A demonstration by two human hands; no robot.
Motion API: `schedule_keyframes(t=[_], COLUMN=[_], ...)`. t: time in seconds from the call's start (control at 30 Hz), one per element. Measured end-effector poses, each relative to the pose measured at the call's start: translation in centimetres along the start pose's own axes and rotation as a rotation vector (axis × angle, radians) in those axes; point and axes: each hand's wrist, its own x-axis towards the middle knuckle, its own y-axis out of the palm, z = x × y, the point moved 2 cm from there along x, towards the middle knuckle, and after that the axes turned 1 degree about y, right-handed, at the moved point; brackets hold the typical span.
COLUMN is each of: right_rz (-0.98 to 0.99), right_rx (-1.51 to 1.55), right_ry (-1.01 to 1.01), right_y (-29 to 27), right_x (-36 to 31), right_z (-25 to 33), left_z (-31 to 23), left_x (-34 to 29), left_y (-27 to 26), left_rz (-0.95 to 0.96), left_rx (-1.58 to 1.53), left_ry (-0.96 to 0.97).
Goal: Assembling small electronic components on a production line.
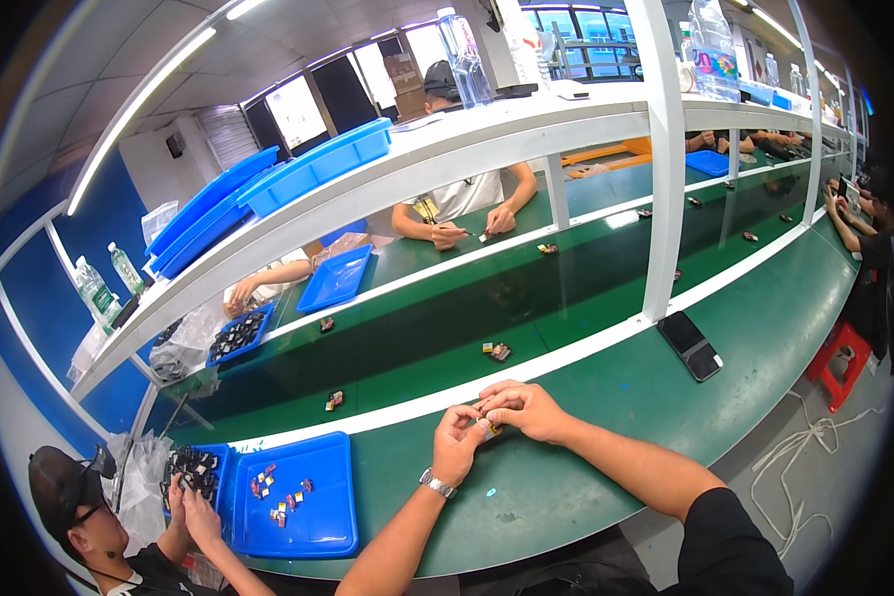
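Above the green bench (556, 477), my left hand (457, 439) and my right hand (528, 410) meet, fingers pinched together. Between the fingertips is a small electronic part (491, 429) with a bit of yellow showing; the rest of it is covered by my fingers. A watch with a metal band is on my left wrist. Similar small dark red and yellow parts (497, 352) lie on the belt just beyond my hands. Several more of them sit in the blue tray (343, 497) to my left.
A smartphone (689, 346) lies on the bench to my right, beside a white upright post (658, 199). At my left a co-worker handles items by a tray of black parts (194, 467). Across the belt other people work. A white shelf (368, 169) spans overhead with blue trays and bottles.
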Motion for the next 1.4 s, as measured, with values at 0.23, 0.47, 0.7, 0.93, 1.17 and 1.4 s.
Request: schedule_keyframes(t=[0.23,0.47,0.7,0.93,1.17,1.4], right_rz=[-0.082,0.001,0.036,0.040,0.006,-0.129], right_rx=[-0.410,-0.461,-0.465,-0.466,-0.642,-0.991], right_ry=[-0.148,-0.101,-0.073,-0.050,-0.114,-0.378], right_y=[-0.1,-0.2,-0.5,-0.5,-0.2,1.2], right_x=[0.2,0.0,0.1,0.1,-0.2,-0.9], right_z=[0.5,1.3,1.2,1.4,1.8,3.1], left_z=[0.1,-0.3,-0.3,-0.3,-0.4,-0.2], left_x=[0.1,0.1,0.0,0.2,0.1,0.2], left_y=[-1.0,-0.3,-0.4,-0.6,-0.4,-0.8], left_rz=[0.027,-0.027,-0.011,0.006,-0.023,0.044], left_rx=[-0.158,-0.167,-0.159,-0.236,-0.183,-0.266], left_ry=[-0.086,-0.195,-0.167,-0.254,-0.300,-0.242])
